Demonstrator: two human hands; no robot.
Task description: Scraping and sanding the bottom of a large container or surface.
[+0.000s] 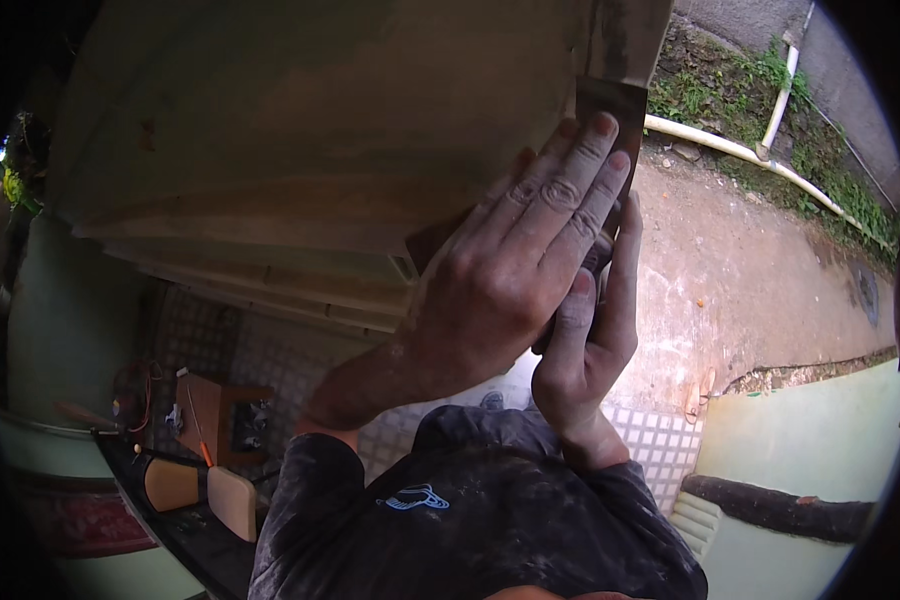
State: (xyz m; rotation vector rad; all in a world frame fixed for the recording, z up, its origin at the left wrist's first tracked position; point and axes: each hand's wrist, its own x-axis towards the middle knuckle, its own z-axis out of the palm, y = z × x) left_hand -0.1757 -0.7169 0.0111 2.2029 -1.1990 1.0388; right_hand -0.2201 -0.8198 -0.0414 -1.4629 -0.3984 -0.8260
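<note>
My left hand [514, 247], dusted with pale powder, lies with its fingers stretched along a dark flat sheet [611, 96], which looks like sandpaper. It presses the sheet to the narrow edge [621, 41] of a large pale panel [330, 97]. A brown flap [426, 241] shows beside the palm; whether it belongs to the same sheet is unclear. Just below and to the right, my right hand [592, 352] is raised with its fingers along the sheet's right side. Its thumb is bent in front of a dark part, mostly hidden, so its grip is uncertain.
Pale ledges [270, 277] run under the panel. At lower left are a wooden box [199, 412], an orange-handled tool [206, 453] and a dark bench [172, 540] with tan pads [231, 502]. White pipe [720, 142] borders the concrete ground [757, 285]; a low green wall [810, 435] stands right.
</note>
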